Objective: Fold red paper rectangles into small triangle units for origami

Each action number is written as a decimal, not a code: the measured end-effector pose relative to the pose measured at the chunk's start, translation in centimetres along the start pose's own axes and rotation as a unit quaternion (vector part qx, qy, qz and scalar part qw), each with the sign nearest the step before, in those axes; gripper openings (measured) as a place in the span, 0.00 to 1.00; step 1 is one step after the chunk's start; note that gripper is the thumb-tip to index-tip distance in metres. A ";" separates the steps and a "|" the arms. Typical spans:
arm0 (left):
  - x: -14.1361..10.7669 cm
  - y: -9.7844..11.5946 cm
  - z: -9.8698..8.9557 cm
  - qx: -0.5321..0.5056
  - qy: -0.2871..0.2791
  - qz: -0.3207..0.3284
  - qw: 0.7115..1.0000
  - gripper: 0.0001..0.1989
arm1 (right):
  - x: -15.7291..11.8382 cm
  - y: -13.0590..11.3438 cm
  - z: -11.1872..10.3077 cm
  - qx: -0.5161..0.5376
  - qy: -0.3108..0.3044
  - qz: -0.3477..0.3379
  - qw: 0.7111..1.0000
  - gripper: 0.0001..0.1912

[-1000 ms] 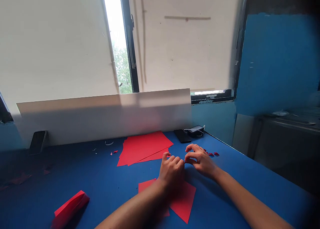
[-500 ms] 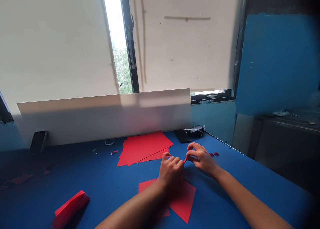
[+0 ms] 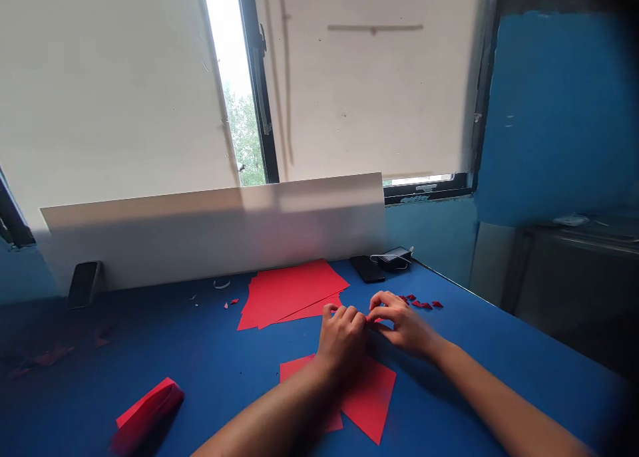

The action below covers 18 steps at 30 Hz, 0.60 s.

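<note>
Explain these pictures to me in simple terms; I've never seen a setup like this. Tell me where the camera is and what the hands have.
There is no machine here, just a person's two bare hands. The camera is worn on the person's head, looking forward and down.

The right hand pinches a small red paper piece. The left hand is right beside it, but its grip is hidden behind its knuckles.

On the blue table, larger red sheets lie beyond the hands, and smaller red sheets lie partly under the left forearm. A folded red paper is at the near left; little red pieces lie past the right hand.
</note>
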State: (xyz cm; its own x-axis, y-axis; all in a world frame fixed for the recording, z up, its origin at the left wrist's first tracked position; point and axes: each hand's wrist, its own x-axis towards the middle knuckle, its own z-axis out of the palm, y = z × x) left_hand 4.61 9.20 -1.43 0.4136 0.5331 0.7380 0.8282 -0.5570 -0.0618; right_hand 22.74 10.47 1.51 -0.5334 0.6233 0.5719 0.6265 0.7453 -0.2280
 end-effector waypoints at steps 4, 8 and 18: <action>-0.1 -0.1 0.2 -0.004 0.004 0.007 1.000 0.06 | 0.0 -0.2 0.1 0.033 0.003 0.011 0.999 0.07; -0.1 0.1 0.0 -0.005 0.000 0.025 1.000 0.07 | -0.1 -0.1 -0.1 0.046 0.011 0.019 0.999 0.08; -0.3 0.1 0.2 0.002 -0.009 0.030 1.000 0.06 | -0.2 0.3 0.1 0.089 -0.008 0.011 0.996 0.09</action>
State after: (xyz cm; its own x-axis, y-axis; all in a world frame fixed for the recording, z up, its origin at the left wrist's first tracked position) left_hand 4.65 9.13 -1.79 0.4692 0.5096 0.7212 0.8032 -0.5857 -0.1088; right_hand 22.98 10.65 1.23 -0.5305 0.6424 0.5532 0.5278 0.7609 -0.3774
